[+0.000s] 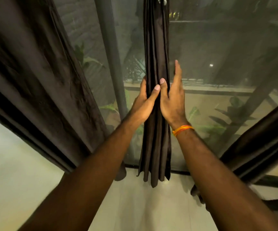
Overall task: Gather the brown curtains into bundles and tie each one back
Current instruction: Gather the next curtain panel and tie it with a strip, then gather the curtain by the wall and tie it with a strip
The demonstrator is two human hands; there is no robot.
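The middle curtain [156, 47] – brown, gathered into a narrow pleated bundle – hangs straight down at centre, in front of the glass wall [218, 47]. Its hem ends just above the pale tiled floor [135, 205].

The left hand [143, 104] grasps the bundle from the left, fingers behind and thumb across the front folds. The right hand [171, 100] presses against the bundle's right edge – fingers extended straight upward, thumb laid on the front. An orange thread [182, 130] circles the right wrist.

A wider left curtain [34, 80] hangs loose at the left. A right curtain [260, 139] hangs at the right edge. A dark frame post [110, 47] stands left of the bundle. Plants [231, 114] show beyond the glass.
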